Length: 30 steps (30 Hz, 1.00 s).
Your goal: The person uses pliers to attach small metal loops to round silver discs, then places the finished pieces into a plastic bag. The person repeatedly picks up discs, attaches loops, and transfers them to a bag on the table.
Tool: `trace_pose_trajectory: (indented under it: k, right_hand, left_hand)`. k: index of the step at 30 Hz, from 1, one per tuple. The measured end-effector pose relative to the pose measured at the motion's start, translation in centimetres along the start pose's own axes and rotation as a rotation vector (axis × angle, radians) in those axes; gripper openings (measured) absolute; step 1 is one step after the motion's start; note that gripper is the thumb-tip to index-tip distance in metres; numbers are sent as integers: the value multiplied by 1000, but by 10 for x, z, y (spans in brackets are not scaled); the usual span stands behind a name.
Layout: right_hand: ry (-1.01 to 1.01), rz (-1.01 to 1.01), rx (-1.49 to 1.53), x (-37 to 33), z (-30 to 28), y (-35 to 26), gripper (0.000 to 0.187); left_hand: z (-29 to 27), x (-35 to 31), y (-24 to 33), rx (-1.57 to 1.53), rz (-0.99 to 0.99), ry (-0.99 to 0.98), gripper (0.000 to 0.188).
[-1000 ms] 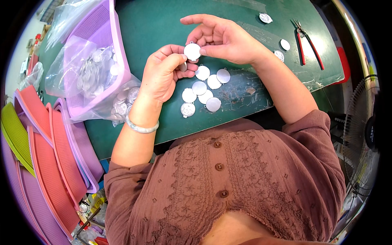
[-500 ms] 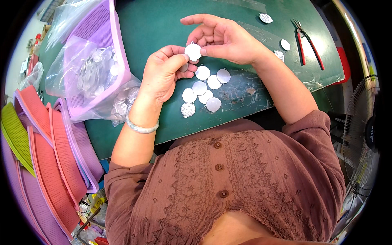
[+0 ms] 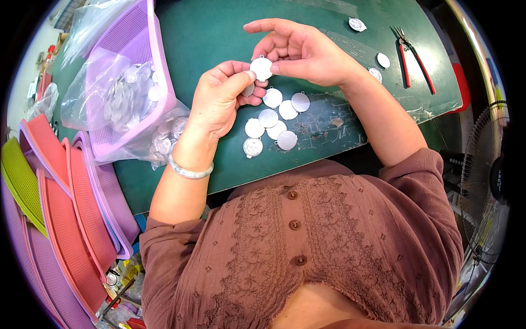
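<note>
Between my hands is a round silver medallion [image 3: 261,68] with a small loop at its top, its plain face showing. My left hand [image 3: 222,96] pinches it with the thumb, and a second silver disc [image 3: 248,90] is tucked in the fingers below. My right hand [image 3: 307,55] grips the medallion's right edge with the thumb; its index finger stretches out to the left. Just below my hands, several loose medallions [image 3: 268,118] lie on the green table [image 3: 219,181]. Most show plain faces; a medallion with a patterned face [image 3: 252,147] is nearest me.
A purple basket [image 3: 164,82] at the left holds a clear bag of silver discs [image 3: 123,101]. Red-handled nippers [image 3: 405,60] lie at the far right near several medallions [image 3: 357,24]. Stacked pink baskets [image 3: 66,219] stand at the lower left, a fan [image 3: 482,181] at the right.
The held medallion has shifted very slightly to the right with my fingers. Otherwise both hands keep the same grip, and the things on the table look unchanged.
</note>
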State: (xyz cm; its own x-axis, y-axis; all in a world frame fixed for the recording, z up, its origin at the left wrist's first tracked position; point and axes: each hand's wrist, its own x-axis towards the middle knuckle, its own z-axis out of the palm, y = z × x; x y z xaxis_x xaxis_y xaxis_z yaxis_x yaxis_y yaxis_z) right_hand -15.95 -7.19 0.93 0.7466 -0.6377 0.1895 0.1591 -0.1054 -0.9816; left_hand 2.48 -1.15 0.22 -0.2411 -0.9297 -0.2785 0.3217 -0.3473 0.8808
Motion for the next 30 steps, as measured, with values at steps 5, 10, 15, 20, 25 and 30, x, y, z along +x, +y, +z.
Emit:
trace_pose_trajectory:
  k: [5,10,15,20,25,30]
  right_hand:
    - [-7,2,-4,0,0,-1,55]
    - [-23,-7,-2,0,-1,0,55]
    - [-12,-4,-16,0,-1,1,52]
    - [-3,14,-79,-1,-2,1,49]
    - [-19,-17,-107,-1,1,2,48]
    - [48,-62,-146,0,3,4,47]
  left_hand:
    - [0,0,-1,2,5,1,17]
    - [4,-1,-1,22,1,28,13]
    - [5,0,-3,33,9,29,14]
    - [7,0,-5,20,7,-2,16]
    - [4,1,-4,40,-47,-40,17]
    - [0,1,-4,58,-42,3,14]
